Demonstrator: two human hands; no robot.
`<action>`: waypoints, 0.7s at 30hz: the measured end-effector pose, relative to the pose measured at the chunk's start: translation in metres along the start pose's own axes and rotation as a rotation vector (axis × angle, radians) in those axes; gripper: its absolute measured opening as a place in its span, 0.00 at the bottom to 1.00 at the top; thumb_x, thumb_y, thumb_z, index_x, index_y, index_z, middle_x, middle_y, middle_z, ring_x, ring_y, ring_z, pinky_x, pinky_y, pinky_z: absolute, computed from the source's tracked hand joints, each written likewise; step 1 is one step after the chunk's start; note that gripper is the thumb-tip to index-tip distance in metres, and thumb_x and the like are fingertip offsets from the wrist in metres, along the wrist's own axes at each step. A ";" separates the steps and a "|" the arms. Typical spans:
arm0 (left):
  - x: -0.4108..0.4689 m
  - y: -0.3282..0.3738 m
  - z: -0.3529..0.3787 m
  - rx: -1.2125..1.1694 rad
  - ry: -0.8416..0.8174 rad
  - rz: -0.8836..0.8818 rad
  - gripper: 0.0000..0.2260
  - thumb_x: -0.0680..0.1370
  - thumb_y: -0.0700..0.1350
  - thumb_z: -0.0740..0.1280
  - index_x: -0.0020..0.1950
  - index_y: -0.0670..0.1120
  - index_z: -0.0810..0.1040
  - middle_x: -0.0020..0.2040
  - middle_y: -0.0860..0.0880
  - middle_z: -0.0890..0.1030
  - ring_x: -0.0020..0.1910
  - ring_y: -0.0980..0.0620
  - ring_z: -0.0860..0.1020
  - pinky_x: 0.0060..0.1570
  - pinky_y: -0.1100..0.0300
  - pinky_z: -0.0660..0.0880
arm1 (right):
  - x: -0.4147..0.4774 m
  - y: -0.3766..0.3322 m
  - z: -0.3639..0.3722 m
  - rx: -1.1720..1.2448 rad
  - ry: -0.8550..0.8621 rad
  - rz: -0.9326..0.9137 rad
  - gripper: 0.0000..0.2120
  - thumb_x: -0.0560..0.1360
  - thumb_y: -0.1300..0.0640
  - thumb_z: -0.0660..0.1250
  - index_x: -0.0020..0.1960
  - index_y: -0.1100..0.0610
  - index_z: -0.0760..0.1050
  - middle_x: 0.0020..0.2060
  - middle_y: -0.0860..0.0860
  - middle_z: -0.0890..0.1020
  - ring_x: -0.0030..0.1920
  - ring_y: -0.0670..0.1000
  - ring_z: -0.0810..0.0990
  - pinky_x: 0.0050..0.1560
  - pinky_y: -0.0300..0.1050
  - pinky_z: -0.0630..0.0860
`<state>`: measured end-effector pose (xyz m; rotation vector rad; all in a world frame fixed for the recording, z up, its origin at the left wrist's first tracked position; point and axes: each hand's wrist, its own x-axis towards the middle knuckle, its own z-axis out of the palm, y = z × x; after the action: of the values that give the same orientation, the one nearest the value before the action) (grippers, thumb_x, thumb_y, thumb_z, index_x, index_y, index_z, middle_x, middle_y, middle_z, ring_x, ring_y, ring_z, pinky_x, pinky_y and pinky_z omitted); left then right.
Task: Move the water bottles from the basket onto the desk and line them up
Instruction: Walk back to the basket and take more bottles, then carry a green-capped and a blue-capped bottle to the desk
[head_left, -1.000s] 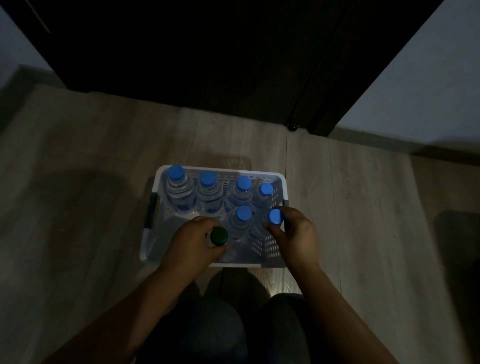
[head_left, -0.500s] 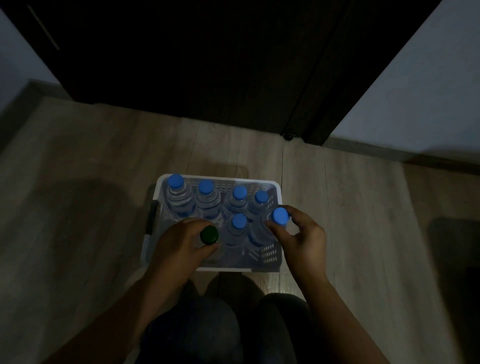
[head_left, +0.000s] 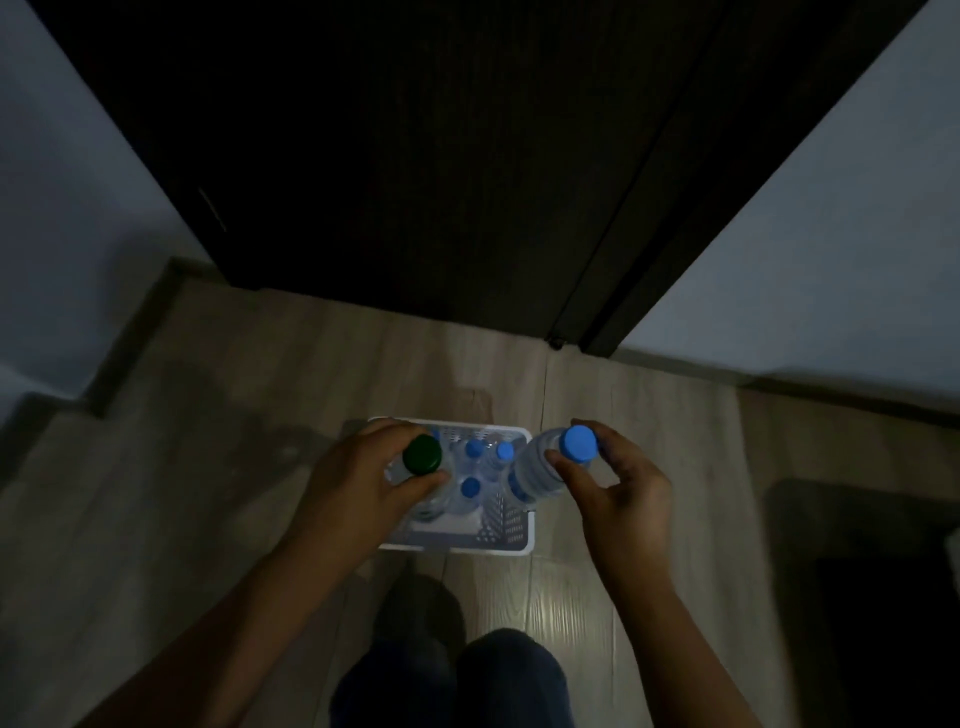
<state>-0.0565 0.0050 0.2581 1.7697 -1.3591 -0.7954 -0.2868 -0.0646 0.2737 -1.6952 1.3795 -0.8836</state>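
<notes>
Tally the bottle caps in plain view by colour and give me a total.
Blue caps: 4 (one on the blue-capped bottle in the right hand, three in the basket)
Green caps: 1 (on the green-capped bottle in the left hand)
Total: 5
The left hand covers part of the basket, so more caps may be hidden.

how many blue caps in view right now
4 blue caps. One tops the bottle the right hand holds at the basket's right edge; three sit in the basket between the hands. The left hand, gripping a green-capped bottle, may hide more.
</notes>
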 end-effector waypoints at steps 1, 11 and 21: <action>-0.002 0.020 -0.014 -0.012 0.001 -0.006 0.13 0.67 0.49 0.77 0.48 0.52 0.78 0.47 0.58 0.78 0.48 0.57 0.79 0.47 0.59 0.77 | -0.002 -0.022 -0.010 -0.006 0.004 -0.010 0.15 0.72 0.58 0.72 0.57 0.49 0.77 0.50 0.37 0.81 0.52 0.33 0.78 0.48 0.24 0.73; -0.037 0.237 -0.146 0.029 0.086 0.057 0.09 0.69 0.43 0.75 0.47 0.47 0.78 0.45 0.56 0.78 0.46 0.59 0.77 0.45 0.68 0.72 | -0.019 -0.233 -0.110 -0.025 0.035 -0.046 0.16 0.72 0.59 0.71 0.57 0.48 0.75 0.48 0.32 0.76 0.52 0.25 0.73 0.47 0.17 0.67; -0.063 0.406 -0.258 -0.260 0.237 0.054 0.11 0.70 0.46 0.72 0.48 0.42 0.78 0.45 0.47 0.77 0.45 0.49 0.79 0.44 0.58 0.77 | -0.036 -0.431 -0.187 0.207 0.139 -0.107 0.14 0.69 0.44 0.68 0.54 0.39 0.76 0.54 0.39 0.81 0.56 0.38 0.78 0.49 0.30 0.77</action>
<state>-0.0609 0.0544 0.7407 1.5619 -1.0903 -0.6762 -0.2608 -0.0008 0.7404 -1.5846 1.2475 -1.1820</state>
